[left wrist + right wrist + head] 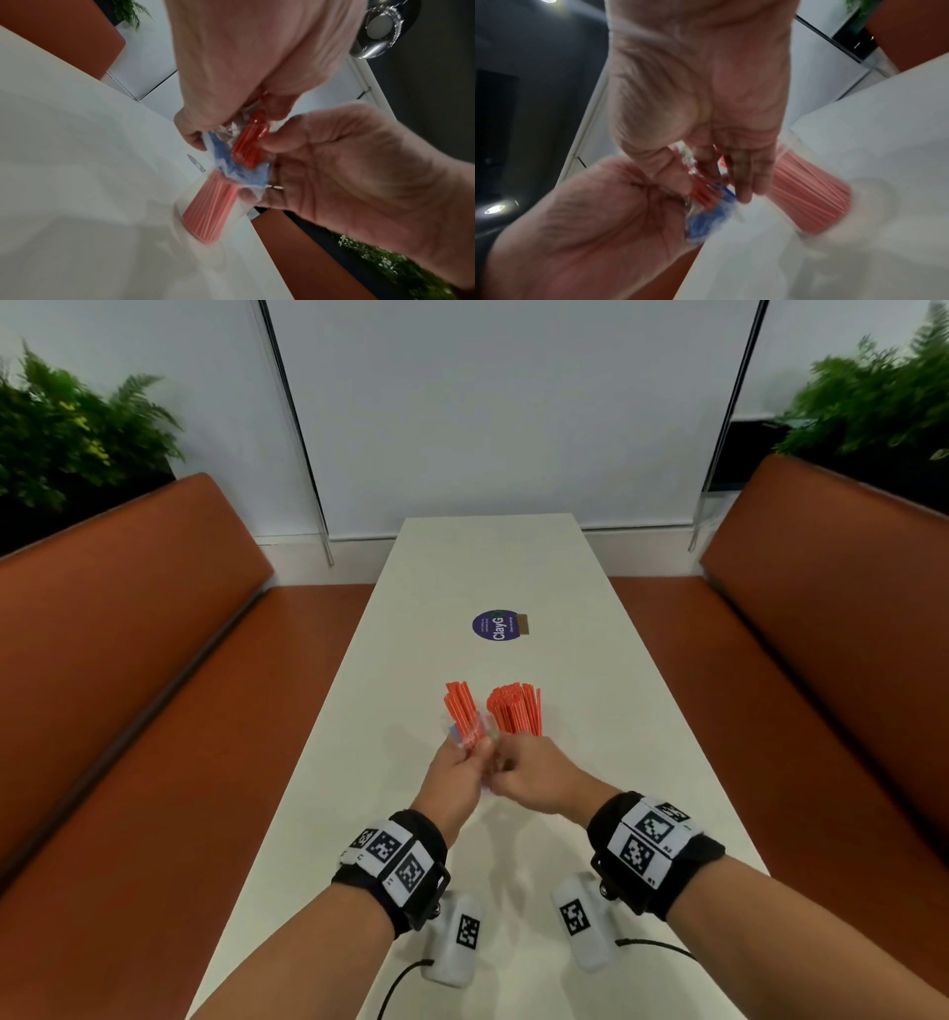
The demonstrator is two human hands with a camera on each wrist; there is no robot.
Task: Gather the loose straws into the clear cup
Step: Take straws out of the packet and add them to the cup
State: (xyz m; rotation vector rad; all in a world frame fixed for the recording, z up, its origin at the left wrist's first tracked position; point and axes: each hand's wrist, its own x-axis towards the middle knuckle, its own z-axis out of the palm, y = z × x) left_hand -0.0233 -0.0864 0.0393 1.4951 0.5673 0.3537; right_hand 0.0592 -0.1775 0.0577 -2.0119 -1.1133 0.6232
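A clear cup point(515, 719) packed with red straws stands upright on the white table point(590, 660); it also shows in the left wrist view point(210, 211) and the right wrist view point(808, 194). Just left of it, both hands hold a clear plastic bag with blue print point(239, 172) point(706, 219). A bundle of red straws point(462, 711) point(250, 146) sticks out of the bag's far end. My left hand point(464, 757) grips the bag from the left. My right hand point(500, 765) pinches it from the right, thumb on the straws. No loose straws lie on the table.
A round purple sticker point(495, 625) lies farther along the table's middle. Orange benches run along the left point(154, 711) and right point(796, 711) sides. Green plants stand behind both benches. The narrow table ends at a white wall.
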